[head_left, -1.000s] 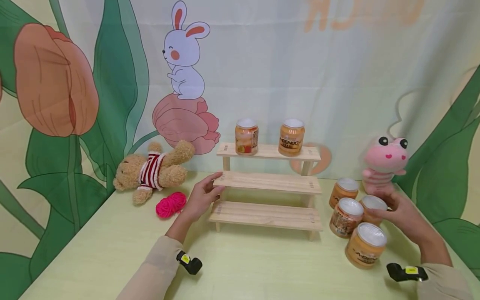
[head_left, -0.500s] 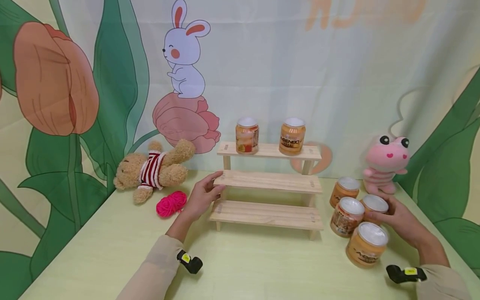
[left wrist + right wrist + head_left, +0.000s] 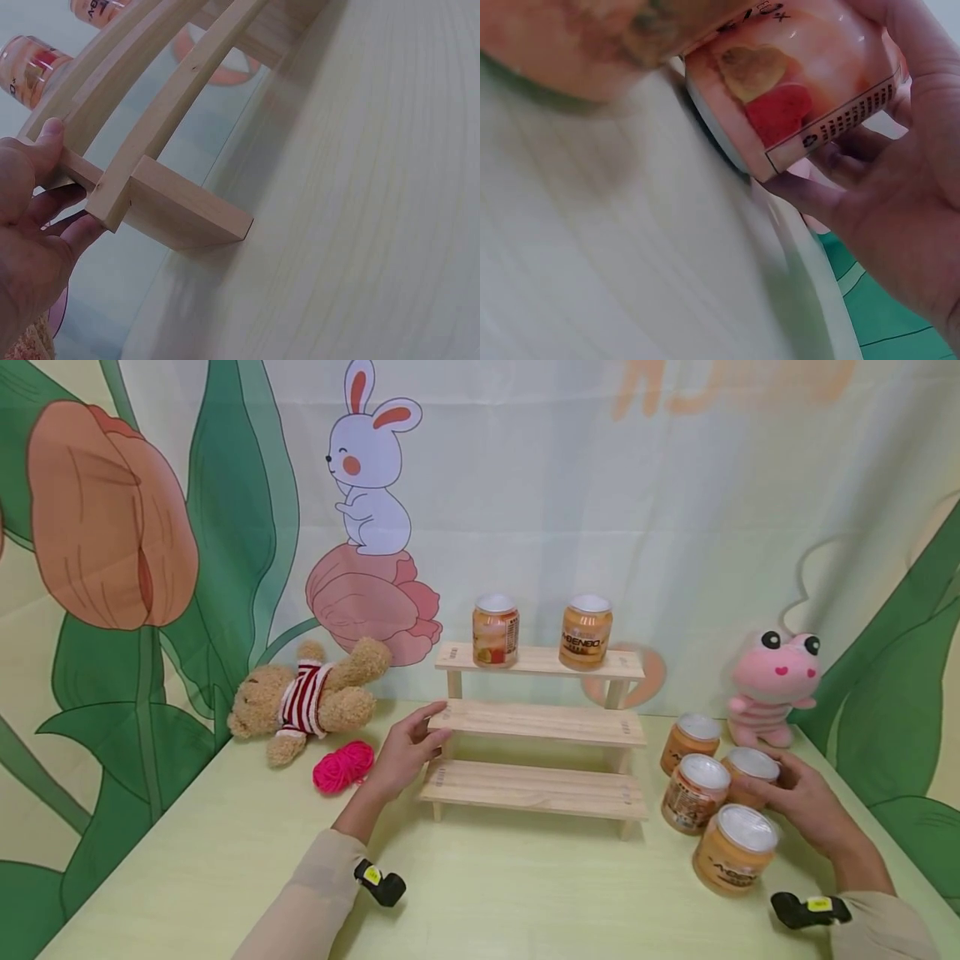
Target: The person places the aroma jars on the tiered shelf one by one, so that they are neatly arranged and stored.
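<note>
My left hand [image 3: 405, 753] grips the left end of the middle board of a three-step wooden display stand [image 3: 536, 721]. In the left wrist view the thumb lies along the wood and the fingertips [image 3: 81, 231] curl against its end. At the right, my right hand [image 3: 810, 806] holds a canned-fruit jar [image 3: 742, 790] with an orange body and pale lid. The right wrist view shows fingers curled round this jar [image 3: 787, 82], whose label has fruit pictures; its far side is hidden. Three similar jars stand close by: one behind [image 3: 688, 747], one beside [image 3: 692, 802], one in front [image 3: 731, 860].
Two more jars, a left one [image 3: 495, 635] and a right one [image 3: 585, 637], stand on the top board. A teddy bear [image 3: 307, 702] and pink yarn [image 3: 343, 768] lie left of the stand. A pink frog plush [image 3: 772, 689] sits behind the right-hand jars.
The right hand and its wrist have shifted very slightly left around the same jar. The left hand keeps its hold on the stand, and the other jars stay put.
</note>
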Demonstrator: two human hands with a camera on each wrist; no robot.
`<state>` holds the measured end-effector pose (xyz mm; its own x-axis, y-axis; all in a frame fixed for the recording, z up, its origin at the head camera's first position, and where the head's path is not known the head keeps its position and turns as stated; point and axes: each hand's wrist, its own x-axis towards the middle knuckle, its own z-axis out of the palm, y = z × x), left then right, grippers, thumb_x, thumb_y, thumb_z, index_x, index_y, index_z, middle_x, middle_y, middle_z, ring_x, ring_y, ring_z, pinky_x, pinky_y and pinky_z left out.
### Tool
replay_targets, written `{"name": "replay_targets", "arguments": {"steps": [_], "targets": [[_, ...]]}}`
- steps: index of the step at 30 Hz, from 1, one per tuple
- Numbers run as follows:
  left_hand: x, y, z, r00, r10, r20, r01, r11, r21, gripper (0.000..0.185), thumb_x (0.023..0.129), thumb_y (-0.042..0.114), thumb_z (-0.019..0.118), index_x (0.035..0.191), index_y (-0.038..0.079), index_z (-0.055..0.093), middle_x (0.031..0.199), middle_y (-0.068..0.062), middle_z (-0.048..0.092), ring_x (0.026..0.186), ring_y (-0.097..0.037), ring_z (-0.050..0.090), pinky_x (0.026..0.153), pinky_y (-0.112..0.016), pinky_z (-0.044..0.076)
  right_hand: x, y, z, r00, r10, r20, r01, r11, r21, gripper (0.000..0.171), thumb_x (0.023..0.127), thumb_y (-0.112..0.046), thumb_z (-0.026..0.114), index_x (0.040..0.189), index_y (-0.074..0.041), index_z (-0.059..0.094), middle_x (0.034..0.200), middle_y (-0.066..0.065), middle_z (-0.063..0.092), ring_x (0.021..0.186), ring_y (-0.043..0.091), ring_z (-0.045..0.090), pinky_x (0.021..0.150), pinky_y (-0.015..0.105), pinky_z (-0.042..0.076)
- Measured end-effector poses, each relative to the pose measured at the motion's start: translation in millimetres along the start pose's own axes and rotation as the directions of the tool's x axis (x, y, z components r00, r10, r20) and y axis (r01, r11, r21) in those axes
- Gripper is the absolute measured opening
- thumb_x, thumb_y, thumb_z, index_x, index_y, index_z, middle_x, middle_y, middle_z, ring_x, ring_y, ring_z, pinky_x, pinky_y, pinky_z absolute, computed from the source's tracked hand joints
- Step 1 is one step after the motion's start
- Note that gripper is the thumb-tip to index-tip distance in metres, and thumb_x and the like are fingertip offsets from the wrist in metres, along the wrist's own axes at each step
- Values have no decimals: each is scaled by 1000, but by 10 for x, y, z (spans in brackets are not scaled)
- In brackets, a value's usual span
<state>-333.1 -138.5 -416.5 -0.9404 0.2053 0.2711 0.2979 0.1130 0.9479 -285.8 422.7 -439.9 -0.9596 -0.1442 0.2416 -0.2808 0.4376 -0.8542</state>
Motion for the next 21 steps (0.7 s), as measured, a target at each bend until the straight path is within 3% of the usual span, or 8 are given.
{"name": "replay_targets", "arguments": {"steps": [6, 10, 16, 21], "targets": [[7, -16, 4, 1000, 6, -2, -6, 1000, -4, 54, 100, 10, 62, 151, 7, 44, 135, -24, 57, 113, -37, 58, 96, -49, 50, -9, -28, -38, 998, 14, -67, -18, 998, -66, 46, 98, -15, 66, 140, -6, 47, 112, -16, 56, 96, 1, 58, 74, 23, 55], [6, -5, 3, 1000, 2, -4, -2, 1000, -3, 54, 100, 10, 62, 151, 8, 45, 136, -22, 57, 113, -35, 59, 96, -47, 50, -7, -97, -77, 998, -6, -65, -1, 993, -115, 45, 99, -15, 65, 139, -7, 47, 112, -14, 56, 96, 2, 57, 74, 23, 54], [0, 11, 2, 1000, 9, -4, -9, 1000, -1, 53, 100, 10, 62, 150, 8, 45, 136, -23, 57, 116, -41, 57, 96, -47, 50, -7, -319, -157, 990, -76, -119, 54, 983, -178, 48, 96, -11, 68, 139, -5, 47, 110, -19, 55, 95, -2, 54, 72, 16, 50], [3, 4, -1, 1000, 5, -1, -5, 1000, -5, 53, 100, 10, 62, 151, 8, 45, 137, -23, 56, 116, -38, 58, 96, -47, 50, -18, -530, -199, 977, -111, -180, 66, 969, -236, 46, 94, -11, 70, 134, -3, 49, 108, -22, 53, 95, -3, 50, 70, 13, 46]]}}
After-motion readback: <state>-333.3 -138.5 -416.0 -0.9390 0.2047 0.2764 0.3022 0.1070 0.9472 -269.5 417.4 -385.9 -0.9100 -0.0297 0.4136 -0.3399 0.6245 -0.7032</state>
